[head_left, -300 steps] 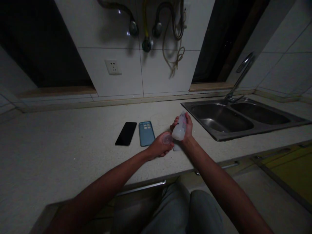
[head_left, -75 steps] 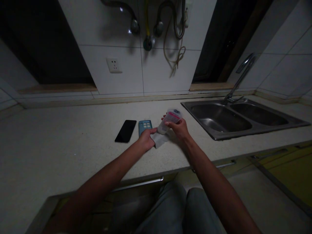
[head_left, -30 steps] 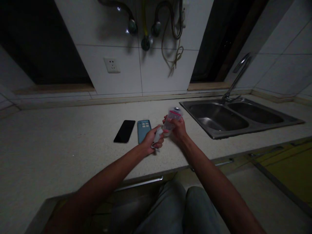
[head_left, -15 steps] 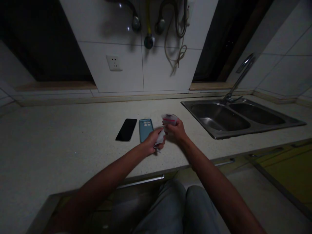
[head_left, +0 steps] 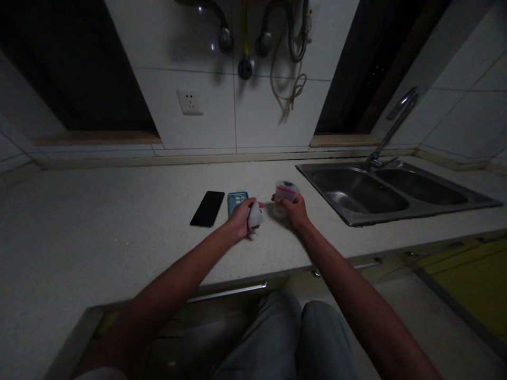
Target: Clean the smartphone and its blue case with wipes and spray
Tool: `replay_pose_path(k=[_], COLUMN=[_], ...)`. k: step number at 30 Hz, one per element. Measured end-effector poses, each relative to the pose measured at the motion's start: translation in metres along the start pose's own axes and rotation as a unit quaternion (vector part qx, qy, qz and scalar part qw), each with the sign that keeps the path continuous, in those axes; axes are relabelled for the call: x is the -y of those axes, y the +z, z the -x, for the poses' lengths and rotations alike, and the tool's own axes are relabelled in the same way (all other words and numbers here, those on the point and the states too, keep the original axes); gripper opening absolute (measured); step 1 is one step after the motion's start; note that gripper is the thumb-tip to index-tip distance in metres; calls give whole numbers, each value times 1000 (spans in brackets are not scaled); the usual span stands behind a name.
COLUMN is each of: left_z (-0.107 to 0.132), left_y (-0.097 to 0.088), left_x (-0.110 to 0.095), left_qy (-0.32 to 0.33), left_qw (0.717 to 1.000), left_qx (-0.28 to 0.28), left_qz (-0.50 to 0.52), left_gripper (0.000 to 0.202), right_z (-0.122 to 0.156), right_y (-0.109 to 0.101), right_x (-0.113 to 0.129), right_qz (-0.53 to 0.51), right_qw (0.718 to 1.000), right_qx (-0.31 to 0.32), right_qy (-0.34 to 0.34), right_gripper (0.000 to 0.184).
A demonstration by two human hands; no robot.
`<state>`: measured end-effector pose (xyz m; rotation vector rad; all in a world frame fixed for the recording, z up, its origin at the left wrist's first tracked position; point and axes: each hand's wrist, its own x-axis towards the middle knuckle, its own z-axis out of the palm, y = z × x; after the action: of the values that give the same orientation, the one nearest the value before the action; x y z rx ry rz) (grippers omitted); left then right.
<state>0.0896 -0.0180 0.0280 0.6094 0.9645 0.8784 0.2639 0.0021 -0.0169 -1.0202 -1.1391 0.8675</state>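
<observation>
My left hand [head_left: 240, 219] is closed around a crumpled white cloth [head_left: 254, 216], with the knuckles low over the worktop [head_left: 119, 221], about midway between its front edge and the back wall. My right hand [head_left: 296, 212] is wrapped around a small clear bottle [head_left: 285, 193] that has a pink band near its top. The bottle is upright, but the light is too dim for me to tell whether its base touches the worktop. My two hands are near each other but apart, with a strip of bare worktop between the cloth and the bottle.

Just behind my left hand lies a blue phone case [head_left: 236, 199], camera cut-outs up. A black phone [head_left: 207, 208] lies flat beside it, on the side away from the bottle. The steel sink [head_left: 356, 221] is set into the worktop beyond my right hand, and its tap [head_left: 392, 129] rises at the back edge. A wall socket [head_left: 190, 101] sits on the tiles above the phones.
</observation>
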Motion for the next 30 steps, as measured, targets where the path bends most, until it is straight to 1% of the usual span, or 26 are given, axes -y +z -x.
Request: replay_pose_path(k=[2,4,6,8,11,13,14,15,17,18,19,20,21,22,23,24,25,26,29,30], left_z=[2,2,-1,-5,-10,-14,-15,-17,-20,-22,-23,-24,-24,-25,-24,-24,-23,-23,-24,-25], left_y=[1,2,1,-1,-5,-8,-9,-10,-11,-11,-11,-11,-11,-10,-10,-11,-11,-12,-16,-17], left_x=[-6,-10,-11,-11,-10,-10,-10,-10,-9,-9,-8,-8,-8,-8,-9,-9,-10,-10,-11,-11], left_qy=[5,21,27,22,29,37,38,41,57,70,85,100,111,118,121,123,125,130,164,176], left_qw=[999,996,995,995,995,995,995,995,994,993,990,987,985,984,984,985,985,985,979,977], left_qx=[-31,-46,-41,-26,-16,-25,-32,-40,-65,-84,-102,-118,-129,-131,-128,-123,-118,-116,-116,-117], left_qz=[33,73,90,91,93,88,82,76,61,52,42,32,23,14,10,9,7,3,-27,-41], left_gripper=[21,16,15,14,14,15,15,15,16,17,18,21,24,28,33,38,42,45,47,47], right_z=[-2,-5,-10,-15,-20,-20,-18,-15,-5,0,5,10,15,18,20,21,21,20,15,13], right_y=[-4,-8,-13,-20,-33,-40,-43,-44,-41,-37,-30,-21,-11,0,11,21,30,37,47,48], right_x=[0,-2,-6,-9,-11,-8,-4,0,10,14,17,19,19,19,17,15,12,9,1,-1], right_qz=[-1,20,63,117,185,223,240,256,280,282,277,269,260,253,240,227,227,234,243,229], right_qw=[1000,998,991,977,955,930,911,888,844,831,829,841,867,900,926,942,948,949,952,957], right_qx=[-16,-52,-102,-150,-196,-242,-271,-299,-332,-338,-326,-286,-210,-111,-25,45,85,101,129,138], right_qy=[-4,-22,-56,-93,-125,-165,-198,-238,-316,-341,-359,-372,-369,-337,-290,-242,-207,-186,-132,-112], right_gripper=[38,43,46,48,59,66,67,65,59,55,51,43,35,31,31,36,39,39,32,34])
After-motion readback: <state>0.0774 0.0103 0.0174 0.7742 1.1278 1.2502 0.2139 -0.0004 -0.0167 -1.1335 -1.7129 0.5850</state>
